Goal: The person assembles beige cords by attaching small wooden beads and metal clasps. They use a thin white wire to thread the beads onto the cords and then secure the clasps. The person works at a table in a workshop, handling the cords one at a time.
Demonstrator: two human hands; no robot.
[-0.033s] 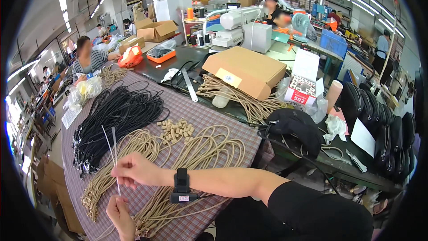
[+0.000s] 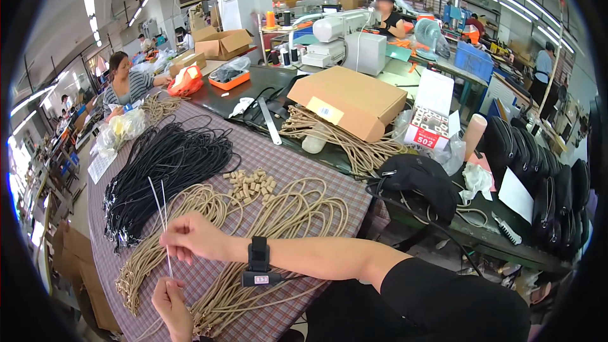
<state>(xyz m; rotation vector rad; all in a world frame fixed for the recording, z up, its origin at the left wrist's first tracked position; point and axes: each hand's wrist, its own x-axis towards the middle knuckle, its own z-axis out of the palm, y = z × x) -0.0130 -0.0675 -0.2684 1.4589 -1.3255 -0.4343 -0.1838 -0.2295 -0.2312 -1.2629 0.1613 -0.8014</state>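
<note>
My right hand (image 2: 195, 238) is closed in a pinch on two thin whitish strands (image 2: 156, 196). Their upper ends spread apart in a narrow V above my fingers. Below, a pale length runs down to my left hand (image 2: 171, 307), whose thumb and fingers are pressed together around its lower end. Whether the strands are wire or plastic is too fine to tell. Under and beside both hands lie looped tan cords (image 2: 196, 206) with metal ends. A pile of black cords (image 2: 168, 158) rests farther off, and small tan tube pieces (image 2: 250, 185) sit beyond the tan loops.
A plaid cloth (image 2: 342, 183) covers the table. Beyond it are a flat cardboard box (image 2: 348, 101) on more tan cords, a metal ruler (image 2: 270, 123) and a white machine (image 2: 342, 28). Black pouches (image 2: 544, 196) line the right side. A co-worker (image 2: 126, 85) sits at the far left.
The upper ends of the strands have shifted slightly to the right. My right hand has moved up a touch, while my left hand stays nearly still. The person at the back has moved an arm.
</note>
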